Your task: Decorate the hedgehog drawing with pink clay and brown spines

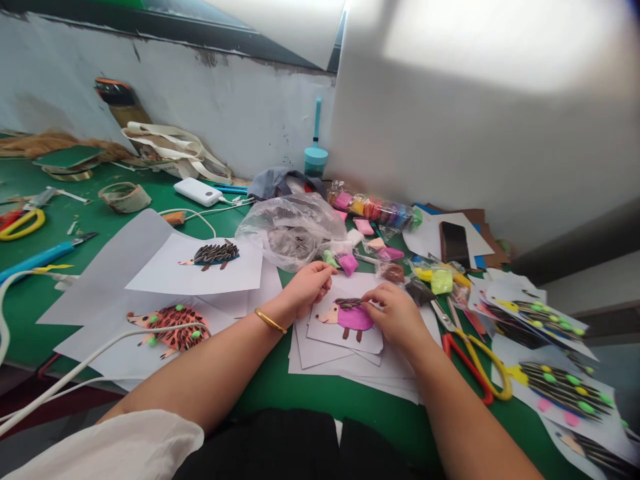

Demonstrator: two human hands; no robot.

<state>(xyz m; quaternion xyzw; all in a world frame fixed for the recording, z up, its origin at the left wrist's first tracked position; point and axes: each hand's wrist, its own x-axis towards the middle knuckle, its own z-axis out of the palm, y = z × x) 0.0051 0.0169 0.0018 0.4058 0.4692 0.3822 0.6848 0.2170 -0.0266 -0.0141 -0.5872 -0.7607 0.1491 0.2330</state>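
Observation:
A paper (320, 337) with a hedgehog picture lies on a small stack of sheets in front of me. The hedgehog has a pink clay body (357, 320), brown feet and a short row of striped sunflower seeds (345, 304) along its top. My right hand (393, 313) pinches at the end of that row, its fingertips on a sunflower seed that they mostly cover. Just above the paper's upper left, my left hand (313, 288) is closed, thumb and fingers together; what is between them is too small to make out. A clear plastic bag (295, 230) of seeds lies beyond it.
Clay packets (349, 264) lie behind the paper. Red-and-yellow scissors (470, 353) rest at the right beside finished hedgehog pictures (560, 387). Two more, one with black seeds (216, 253), one orange (175, 323), are left. A white cable (107, 357) crosses there; a phone (454, 241) lies back right.

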